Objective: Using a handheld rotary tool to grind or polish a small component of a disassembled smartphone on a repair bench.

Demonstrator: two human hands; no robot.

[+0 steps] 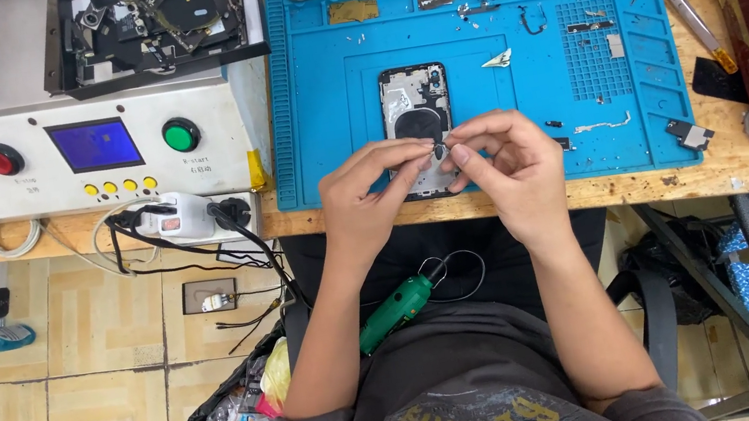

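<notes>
Your left hand (362,197) and right hand (508,164) pinch together on a tiny dark metal part (440,147), held just above the opened silver phone housing (416,114) on the blue silicone mat (317,99); seating it likely demands fine alignment.

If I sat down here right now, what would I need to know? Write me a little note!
Left hand and right hand: both pinch one tiny dark part between their fingertips, above the opened phone.
The phone lies back open on the blue mat, loose screws and small parts around it.
A green electric screwdriver rests on the lap.
Done: phone opened. Left: the tiny part is not yet in the phone.
</notes>
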